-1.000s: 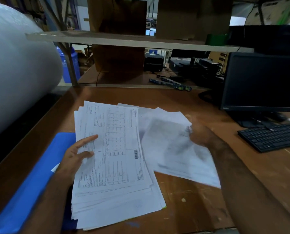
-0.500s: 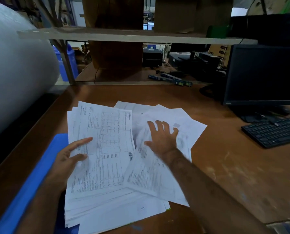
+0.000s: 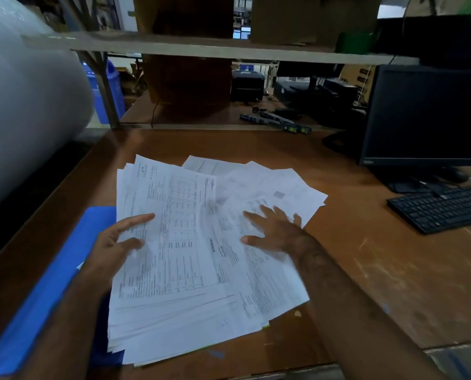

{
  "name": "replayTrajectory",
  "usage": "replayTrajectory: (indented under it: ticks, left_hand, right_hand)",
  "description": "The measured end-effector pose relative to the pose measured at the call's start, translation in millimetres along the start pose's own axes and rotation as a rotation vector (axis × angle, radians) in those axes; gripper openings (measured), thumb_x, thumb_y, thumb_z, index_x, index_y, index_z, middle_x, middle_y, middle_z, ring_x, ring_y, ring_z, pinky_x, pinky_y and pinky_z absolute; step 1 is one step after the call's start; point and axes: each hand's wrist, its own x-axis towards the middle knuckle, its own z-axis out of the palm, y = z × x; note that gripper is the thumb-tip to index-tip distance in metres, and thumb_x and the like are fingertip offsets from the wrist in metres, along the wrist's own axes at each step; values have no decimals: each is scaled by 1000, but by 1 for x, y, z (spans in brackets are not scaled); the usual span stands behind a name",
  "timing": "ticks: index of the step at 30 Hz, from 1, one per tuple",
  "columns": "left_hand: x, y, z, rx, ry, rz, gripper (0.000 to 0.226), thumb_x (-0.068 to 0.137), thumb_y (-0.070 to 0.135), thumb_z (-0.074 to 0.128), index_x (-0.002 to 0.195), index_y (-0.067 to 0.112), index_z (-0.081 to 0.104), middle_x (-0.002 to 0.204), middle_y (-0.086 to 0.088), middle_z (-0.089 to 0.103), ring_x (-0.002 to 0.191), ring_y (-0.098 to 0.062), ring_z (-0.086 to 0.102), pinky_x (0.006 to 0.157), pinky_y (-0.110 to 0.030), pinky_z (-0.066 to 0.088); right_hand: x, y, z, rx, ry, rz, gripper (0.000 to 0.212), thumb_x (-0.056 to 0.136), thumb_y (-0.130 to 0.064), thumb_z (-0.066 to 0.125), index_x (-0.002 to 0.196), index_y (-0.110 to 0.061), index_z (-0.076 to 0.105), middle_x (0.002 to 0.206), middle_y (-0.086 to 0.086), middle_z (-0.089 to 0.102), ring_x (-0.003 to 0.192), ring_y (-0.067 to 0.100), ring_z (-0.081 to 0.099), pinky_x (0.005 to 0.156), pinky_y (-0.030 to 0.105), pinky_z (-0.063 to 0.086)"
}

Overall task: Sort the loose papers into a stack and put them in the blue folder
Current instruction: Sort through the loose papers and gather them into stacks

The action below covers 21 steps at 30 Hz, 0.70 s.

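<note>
Papers [image 3: 185,259] under both hands, prob. flat fingers

White printed papers [image 3: 179,270] fanned untidily, overlapping blue folder [image 3: 50,292]

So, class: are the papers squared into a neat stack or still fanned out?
Fanned out: the papers splay across the desk, corners jutting.
</note>
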Motion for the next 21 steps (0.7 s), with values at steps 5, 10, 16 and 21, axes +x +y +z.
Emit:
replayTrajectory:
  ticks: [5,10,16,21]
  left_hand:
    - [-4,-1,1,-36,17,-29,48,93,-10,57,116,28,76,140,8,57,119,-24,60,80,-41,58]
    - [-3,-4,1,-5,22,-48,46,94,-8,58,114,28,77,141,4,55,122,-29,58,92,-53,56]
    - [-2,-5,-2,-23,6,-55,49,93,-8,58,112,32,79,144,5,56,123,-29,58,92,-51,56]
    - [-6,0,2,-43,12,-3,48,92,-13,56,118,23,76,143,3,57,119,-23,59,77,-33,54]
  right_hand:
    - [-16,12,-8,57,52,213,93,85,-74,59,159,-38,15,160,15,29,141,42,36,112,49,38]
    - [-25,18,-10,131,94,234,102,78,-64,76,158,-36,19,147,18,39,129,39,49,105,43,45]
    - [-21,25,-17,353,115,129,109,76,-42,88,159,-36,18,152,9,49,130,33,54,108,38,45]
    - [-24,31,-18,697,320,-9,102,79,-28,87,154,-49,22,140,1,49,122,26,55,88,34,56]
